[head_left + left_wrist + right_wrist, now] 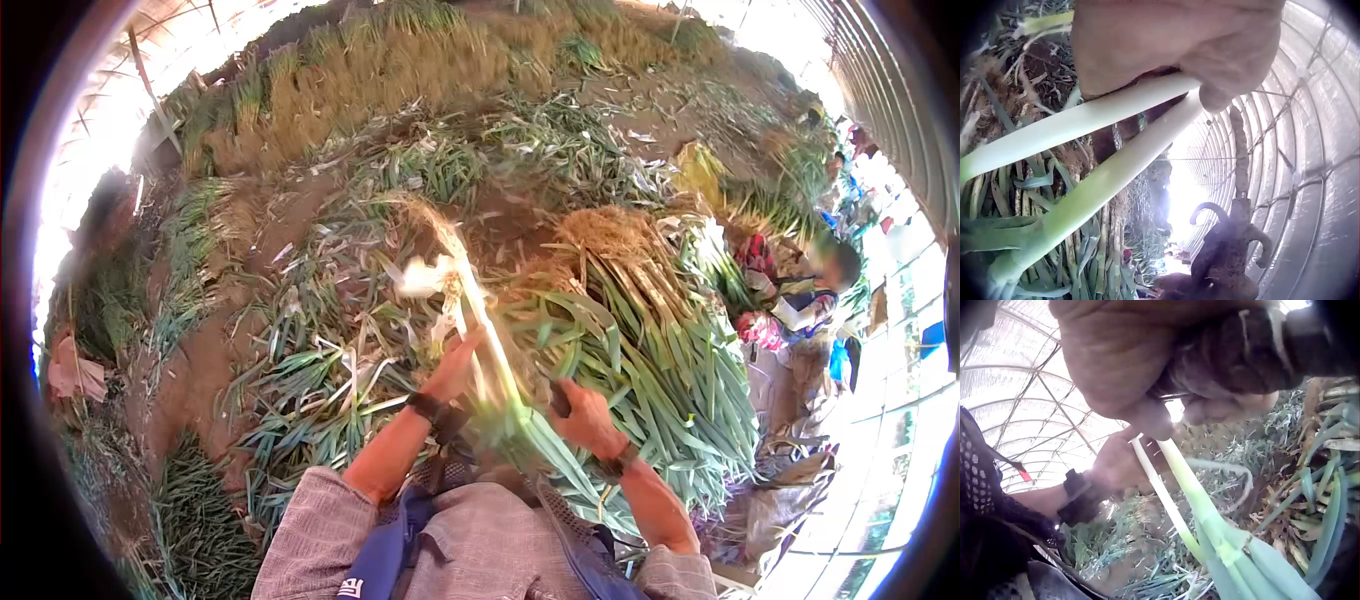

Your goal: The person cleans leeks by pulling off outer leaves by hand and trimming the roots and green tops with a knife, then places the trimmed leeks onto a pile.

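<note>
My left hand [455, 368] grips two long green onions [486, 325] by their white stems, roots pointing away and green leaves toward my body. In the left wrist view the two stems [1113, 181] spread apart below the hand. My right hand [590, 422] curls round the handle of a dirt-caked blow gun [1240, 162] with a straight nozzle and curved hooks. In the right wrist view its dark handle [1229, 356] crosses the palm, close over the onion stems. A blurred pale scrap [425, 277] shows beside the stems near the roots.
A heap of green onions [660, 350] with brown roots lies at my right. Loose leaves and peelings [340, 370] cover the ground at left and ahead. Another person [800, 300] sits at the far right. More onions [360, 90] stand in rows at the back.
</note>
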The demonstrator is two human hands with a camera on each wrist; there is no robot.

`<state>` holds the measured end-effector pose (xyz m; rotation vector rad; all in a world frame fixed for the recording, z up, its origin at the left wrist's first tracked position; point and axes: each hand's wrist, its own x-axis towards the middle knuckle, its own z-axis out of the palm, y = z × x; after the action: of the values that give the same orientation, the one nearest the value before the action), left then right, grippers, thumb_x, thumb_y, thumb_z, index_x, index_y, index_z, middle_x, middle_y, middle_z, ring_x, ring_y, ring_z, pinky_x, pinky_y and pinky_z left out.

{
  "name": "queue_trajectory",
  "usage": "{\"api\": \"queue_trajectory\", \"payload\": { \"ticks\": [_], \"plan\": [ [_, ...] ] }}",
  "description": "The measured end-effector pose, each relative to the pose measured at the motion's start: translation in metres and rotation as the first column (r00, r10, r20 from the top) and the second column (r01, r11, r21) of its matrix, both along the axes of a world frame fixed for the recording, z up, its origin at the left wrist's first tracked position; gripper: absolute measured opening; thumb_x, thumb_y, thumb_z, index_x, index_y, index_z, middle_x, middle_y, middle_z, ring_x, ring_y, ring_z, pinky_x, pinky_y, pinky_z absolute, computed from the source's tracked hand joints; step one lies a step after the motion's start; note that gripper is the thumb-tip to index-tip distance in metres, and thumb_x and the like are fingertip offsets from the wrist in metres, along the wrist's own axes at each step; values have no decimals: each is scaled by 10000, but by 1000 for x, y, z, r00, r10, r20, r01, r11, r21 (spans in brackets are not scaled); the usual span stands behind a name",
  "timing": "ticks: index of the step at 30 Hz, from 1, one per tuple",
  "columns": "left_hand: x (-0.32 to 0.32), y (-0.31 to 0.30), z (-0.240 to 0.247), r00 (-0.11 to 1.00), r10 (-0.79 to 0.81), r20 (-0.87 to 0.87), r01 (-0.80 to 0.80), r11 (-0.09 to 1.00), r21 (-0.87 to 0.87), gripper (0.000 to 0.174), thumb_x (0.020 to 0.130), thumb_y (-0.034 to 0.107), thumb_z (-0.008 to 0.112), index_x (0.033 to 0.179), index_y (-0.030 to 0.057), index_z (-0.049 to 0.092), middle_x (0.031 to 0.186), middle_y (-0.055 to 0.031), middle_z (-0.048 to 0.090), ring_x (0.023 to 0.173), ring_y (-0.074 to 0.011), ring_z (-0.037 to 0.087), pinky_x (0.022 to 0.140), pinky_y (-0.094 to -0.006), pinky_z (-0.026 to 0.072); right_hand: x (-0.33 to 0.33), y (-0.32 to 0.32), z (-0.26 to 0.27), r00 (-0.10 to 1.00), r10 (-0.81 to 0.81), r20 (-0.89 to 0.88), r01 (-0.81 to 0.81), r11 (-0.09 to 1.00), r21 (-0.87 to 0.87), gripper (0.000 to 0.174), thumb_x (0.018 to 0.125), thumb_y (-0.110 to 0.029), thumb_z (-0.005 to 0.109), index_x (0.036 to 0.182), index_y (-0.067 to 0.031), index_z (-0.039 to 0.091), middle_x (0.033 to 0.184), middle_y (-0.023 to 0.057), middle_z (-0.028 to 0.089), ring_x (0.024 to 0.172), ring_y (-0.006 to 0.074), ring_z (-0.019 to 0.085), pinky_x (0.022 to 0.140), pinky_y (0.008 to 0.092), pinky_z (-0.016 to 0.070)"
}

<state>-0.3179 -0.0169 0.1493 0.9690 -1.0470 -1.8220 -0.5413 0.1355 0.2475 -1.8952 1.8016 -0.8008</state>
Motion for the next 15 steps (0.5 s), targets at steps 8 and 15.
{"api": "queue_trajectory", "payload": {
  "ticks": [8,15],
  "plan": [
    [-22,17,49,996,-33,-85,49,981,187,296,1006,313,508,1203,96,549,1005,-11,618,972,-161,615,792,-367,518,-21,-2,2,999,-50,-1,50,999,5,329,789,-184,684,1085,-69,595,818,192,666,759,385,647,665,456,517],
    [-24,11,20,943,190,272,45,740,-672,262,1000,318,546,999,59,584,828,-45,609,725,-160,620,647,-312,531,-20,20,-2,997,64,41,-66,996,53,317,792,-210,680,1076,-89,611,847,172,671,792,384,646,691,458,516]
  ]
}}
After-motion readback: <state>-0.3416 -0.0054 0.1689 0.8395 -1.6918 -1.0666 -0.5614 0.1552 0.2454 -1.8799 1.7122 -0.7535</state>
